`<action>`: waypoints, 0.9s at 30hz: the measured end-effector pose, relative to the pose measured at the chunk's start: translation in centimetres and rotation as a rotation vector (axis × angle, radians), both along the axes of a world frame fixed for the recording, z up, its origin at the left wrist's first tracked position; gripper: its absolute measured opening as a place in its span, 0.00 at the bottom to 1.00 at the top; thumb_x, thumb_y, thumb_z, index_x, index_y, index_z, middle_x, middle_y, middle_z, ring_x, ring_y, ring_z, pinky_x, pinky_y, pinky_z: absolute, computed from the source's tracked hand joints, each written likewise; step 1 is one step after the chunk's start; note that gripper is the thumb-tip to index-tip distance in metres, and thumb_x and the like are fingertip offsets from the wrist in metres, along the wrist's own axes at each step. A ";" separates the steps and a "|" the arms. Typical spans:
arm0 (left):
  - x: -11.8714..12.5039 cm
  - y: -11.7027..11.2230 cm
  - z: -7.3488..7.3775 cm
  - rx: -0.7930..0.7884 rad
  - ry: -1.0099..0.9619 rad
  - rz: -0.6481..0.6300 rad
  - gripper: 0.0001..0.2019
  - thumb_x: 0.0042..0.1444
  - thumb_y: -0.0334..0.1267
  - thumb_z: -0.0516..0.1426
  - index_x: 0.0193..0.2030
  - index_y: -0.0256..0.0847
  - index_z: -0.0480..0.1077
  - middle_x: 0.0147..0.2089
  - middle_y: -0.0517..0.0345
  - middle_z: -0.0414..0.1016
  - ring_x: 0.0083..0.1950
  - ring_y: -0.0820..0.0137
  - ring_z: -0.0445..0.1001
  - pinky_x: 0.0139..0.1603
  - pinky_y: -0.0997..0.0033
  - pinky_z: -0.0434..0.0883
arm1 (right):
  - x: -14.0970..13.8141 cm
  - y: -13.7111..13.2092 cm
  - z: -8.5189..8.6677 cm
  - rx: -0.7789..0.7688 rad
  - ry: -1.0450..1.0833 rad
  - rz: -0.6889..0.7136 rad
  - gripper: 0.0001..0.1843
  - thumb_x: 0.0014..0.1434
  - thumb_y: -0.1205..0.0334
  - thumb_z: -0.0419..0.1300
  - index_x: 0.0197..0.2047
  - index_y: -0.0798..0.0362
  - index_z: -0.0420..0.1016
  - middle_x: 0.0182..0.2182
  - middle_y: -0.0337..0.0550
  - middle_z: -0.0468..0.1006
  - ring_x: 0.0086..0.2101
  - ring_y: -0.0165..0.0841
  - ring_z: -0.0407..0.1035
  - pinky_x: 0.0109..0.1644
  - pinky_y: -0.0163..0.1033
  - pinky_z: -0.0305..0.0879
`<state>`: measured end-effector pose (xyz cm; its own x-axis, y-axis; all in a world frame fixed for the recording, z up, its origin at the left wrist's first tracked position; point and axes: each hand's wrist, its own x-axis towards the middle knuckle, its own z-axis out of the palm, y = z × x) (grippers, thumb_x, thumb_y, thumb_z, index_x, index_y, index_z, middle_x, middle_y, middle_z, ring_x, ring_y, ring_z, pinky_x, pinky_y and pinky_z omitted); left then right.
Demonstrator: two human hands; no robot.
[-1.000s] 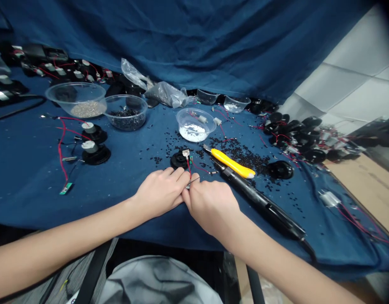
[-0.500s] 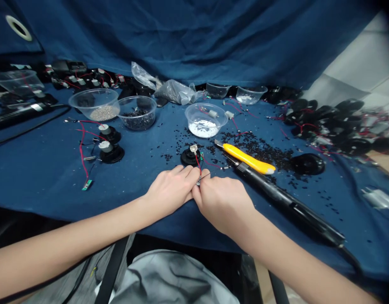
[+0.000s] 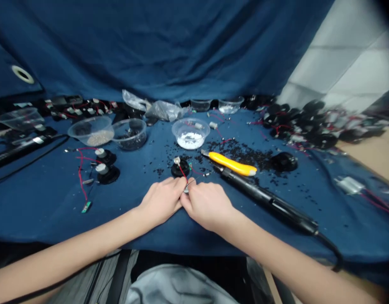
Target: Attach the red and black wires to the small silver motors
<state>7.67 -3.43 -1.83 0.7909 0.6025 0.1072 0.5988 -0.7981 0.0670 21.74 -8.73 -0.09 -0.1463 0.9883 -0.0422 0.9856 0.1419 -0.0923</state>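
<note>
My left hand (image 3: 162, 199) and my right hand (image 3: 209, 203) meet near the table's front, fingers closed in a pinch. Between their fingertips shows a small silvery part (image 3: 186, 190), mostly covered by the fingers. A red wire (image 3: 183, 170) runs to it from a small motor (image 3: 177, 161) on a round black base (image 3: 179, 169), which sits just beyond my fingers. A thin dark wire sticks up by the right fingertips. Beside the base is a small green circuit board (image 3: 191, 166) with a red lead.
A yellow utility knife (image 3: 232, 164) and a black corded soldering iron (image 3: 270, 200) lie to the right, among scattered black bits (image 3: 245, 152). Clear bowls (image 3: 129, 134) stand behind. Two motors on black bases (image 3: 108, 174) sit left; more assemblies (image 3: 308, 122) pile up right.
The view has tilted up and shifted right, so everything sits lower and further left. Both hands keep their pinch around the small silvery part, with little visible finger movement.
</note>
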 end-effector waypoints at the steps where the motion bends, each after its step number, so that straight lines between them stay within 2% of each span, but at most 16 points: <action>1: 0.0 0.1 0.2 0.007 -0.019 -0.009 0.05 0.63 0.37 0.54 0.38 0.39 0.65 0.32 0.55 0.75 0.34 0.60 0.76 0.28 0.65 0.69 | 0.2 0.1 -0.1 0.021 0.016 0.002 0.15 0.66 0.57 0.49 0.42 0.57 0.72 0.30 0.48 0.81 0.30 0.43 0.77 0.28 0.39 0.59; 3: -0.2 0.2 0.6 0.010 -0.067 -0.032 0.06 0.61 0.39 0.56 0.37 0.39 0.66 0.32 0.57 0.75 0.34 0.61 0.75 0.28 0.66 0.70 | 0.7 0.2 -0.5 0.063 0.058 -0.002 0.15 0.66 0.55 0.50 0.42 0.56 0.73 0.30 0.46 0.81 0.30 0.44 0.77 0.28 0.39 0.59; 5: -0.6 -0.1 1.2 -0.003 -0.138 -0.039 0.07 0.60 0.39 0.57 0.41 0.39 0.66 0.35 0.56 0.75 0.36 0.62 0.75 0.32 0.67 0.71 | 1.2 0.1 -0.7 0.081 0.106 -0.020 0.17 0.68 0.52 0.48 0.42 0.54 0.73 0.30 0.46 0.81 0.31 0.43 0.77 0.29 0.39 0.58; 7: -1.3 -0.8 1.8 -0.021 -0.242 -0.032 0.10 0.62 0.36 0.55 0.48 0.38 0.64 0.39 0.54 0.74 0.40 0.64 0.74 0.38 0.67 0.72 | 1.5 -0.3 -0.6 0.077 0.158 -0.042 0.18 0.69 0.51 0.47 0.41 0.53 0.73 0.29 0.45 0.81 0.31 0.42 0.77 0.29 0.38 0.55; 9: -2.1 -1.8 2.5 -0.030 -0.395 -0.058 0.09 0.64 0.31 0.52 0.51 0.38 0.64 0.39 0.55 0.72 0.40 0.68 0.72 0.42 0.69 0.71 | 1.6 -0.9 -0.3 0.064 0.203 -0.065 0.18 0.69 0.52 0.46 0.40 0.52 0.73 0.27 0.43 0.80 0.30 0.42 0.76 0.28 0.38 0.52; 12: -2.8 -3.4 3.2 -0.008 -0.593 -0.155 0.14 0.62 0.25 0.53 0.53 0.38 0.67 0.34 0.58 0.71 0.33 0.71 0.67 0.36 0.70 0.67 | 1.3 -1.8 0.6 0.053 0.253 -0.087 0.18 0.68 0.55 0.44 0.39 0.54 0.71 0.25 0.45 0.78 0.27 0.42 0.75 0.28 0.40 0.49; 16: -2.3 -4.8 3.5 0.067 -0.642 -0.199 0.17 0.60 0.25 0.55 0.56 0.34 0.67 0.33 0.57 0.71 0.31 0.70 0.63 0.32 0.69 0.65 | 0.7 -2.7 1.4 0.038 0.334 -0.034 0.19 0.67 0.56 0.41 0.37 0.54 0.69 0.24 0.44 0.76 0.25 0.40 0.73 0.28 0.40 0.49; 21: -1.7 -5.1 3.6 0.011 -0.663 -0.249 0.16 0.61 0.25 0.53 0.56 0.32 0.66 0.36 0.54 0.73 0.33 0.67 0.63 0.31 0.66 0.65 | 0.3 -3.3 2.1 0.043 0.402 0.023 0.17 0.64 0.57 0.41 0.30 0.51 0.66 0.23 0.41 0.73 0.23 0.37 0.69 0.27 0.38 0.48; 27: -2.3 -5.5 4.2 0.057 -0.673 -0.253 0.15 0.60 0.25 0.53 0.54 0.32 0.68 0.36 0.54 0.74 0.34 0.68 0.64 0.33 0.67 0.66 | -0.1 -3.7 2.5 0.064 0.423 0.013 0.18 0.65 0.54 0.41 0.31 0.51 0.64 0.22 0.41 0.72 0.21 0.37 0.67 0.27 0.38 0.47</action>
<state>5.38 -8.92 2.33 0.6572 0.3884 0.6460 0.2388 -0.9202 0.3103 21.62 -12.47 2.39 -0.1499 0.9850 0.0857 0.8608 0.1727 -0.4788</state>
